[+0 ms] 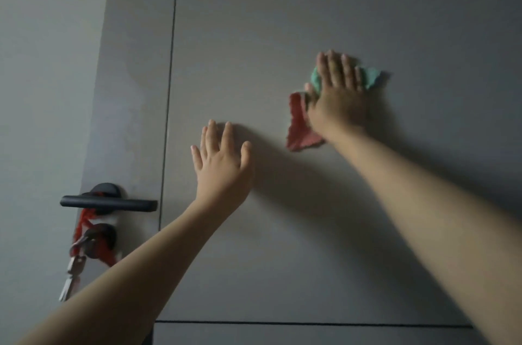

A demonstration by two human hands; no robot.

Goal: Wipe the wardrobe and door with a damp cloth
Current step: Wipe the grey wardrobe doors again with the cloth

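Two hands lie flat on the grey door (282,19): right hand (337,97), fingers straight, presses a red-and-green cloth (299,121) against it; left hand (221,162), fingers spread, sits lower left, near the black handle (108,203).

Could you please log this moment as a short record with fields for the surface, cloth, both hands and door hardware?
surface: grey door
cloth: green and red cloth, flat against door
right hand: right hand pressing cloth with straight fingers
left hand: left hand spread flat at door, empty
hardware: black handle with keys hanging below
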